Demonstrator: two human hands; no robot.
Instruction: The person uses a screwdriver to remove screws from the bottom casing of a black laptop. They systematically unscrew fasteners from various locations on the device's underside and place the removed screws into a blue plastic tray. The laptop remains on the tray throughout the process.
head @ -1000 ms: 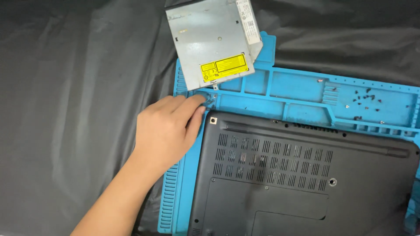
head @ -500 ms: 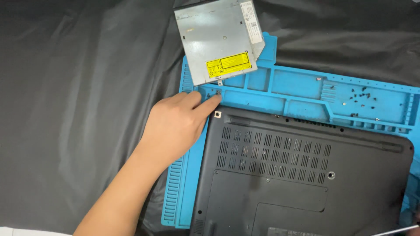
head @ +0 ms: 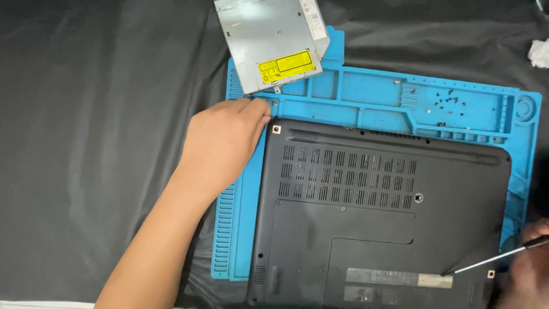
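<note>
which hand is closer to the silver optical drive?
Left. The left hand sits just below the optical drive, fingertips near its lower corner. The right hand, holding a screwdriver, is far off at the laptop's lower right.

The person's left hand (head: 220, 143) is bare, with no glove, ring or watch, and the forearm behind it is uncovered along all its visible length. The right hand (head: 529, 269) shows only partly at the frame's edge, blurred and bare.
</note>
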